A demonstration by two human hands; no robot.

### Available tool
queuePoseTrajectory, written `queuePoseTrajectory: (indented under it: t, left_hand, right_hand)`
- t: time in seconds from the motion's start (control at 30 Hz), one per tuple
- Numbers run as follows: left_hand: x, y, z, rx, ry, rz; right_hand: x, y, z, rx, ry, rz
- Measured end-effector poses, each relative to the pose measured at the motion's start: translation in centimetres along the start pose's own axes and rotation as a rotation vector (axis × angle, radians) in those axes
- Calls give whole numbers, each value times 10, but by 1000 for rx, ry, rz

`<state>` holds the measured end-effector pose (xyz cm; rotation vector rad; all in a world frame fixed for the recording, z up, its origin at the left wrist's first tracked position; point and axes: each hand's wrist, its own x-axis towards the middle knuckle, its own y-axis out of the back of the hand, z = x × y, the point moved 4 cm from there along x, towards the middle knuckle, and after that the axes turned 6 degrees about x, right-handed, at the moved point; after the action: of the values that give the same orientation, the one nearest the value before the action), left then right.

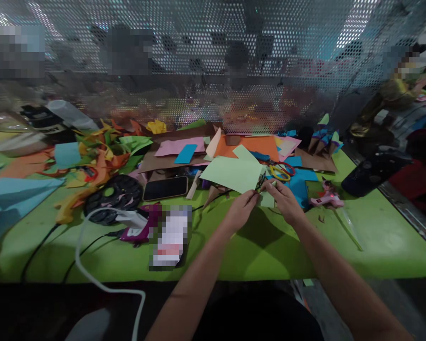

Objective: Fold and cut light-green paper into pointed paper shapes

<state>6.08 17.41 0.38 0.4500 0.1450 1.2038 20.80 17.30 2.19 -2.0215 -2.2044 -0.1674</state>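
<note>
Close together over the middle of the green table [234,255] are my two hands. My left hand [242,208] is closed in a pinch beside a thin dark item [261,181] too small to name; what its fingers hold is unclear. My right hand [286,201] pinches a small pale green piece of paper [273,183]. A larger pale green sheet [230,171] lies just beyond the left fingers. Under the hands shows another pale green paper piece [267,201]. Scissors with yellow and red handles [282,171] rest past my right hand, near blue paper [298,189].
Left of my arms are a black phone [165,188], a lit phone [172,237], a purple glue gun [138,227], a yellow glue gun [71,204] and a round black tray [102,215]. Rightward stand a dark bottle [371,175] and paper cones [323,142]. Perforated metal [206,99] rises behind.
</note>
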Motion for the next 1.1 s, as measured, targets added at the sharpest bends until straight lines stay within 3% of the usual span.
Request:
queuePoseTrajectory:
  t: [0.27,0.6,1.1]
  left_hand:
    - [-1,15,-1,35,-6,217]
    - [0,11,0,174,-18,122]
    - [0,19,2,47,20,187]
  right_hand:
    - [2,-1,16,27,-116,-12]
    - [5,12,12,70,-41,193]
    - [8,10,14,171,-42,253]
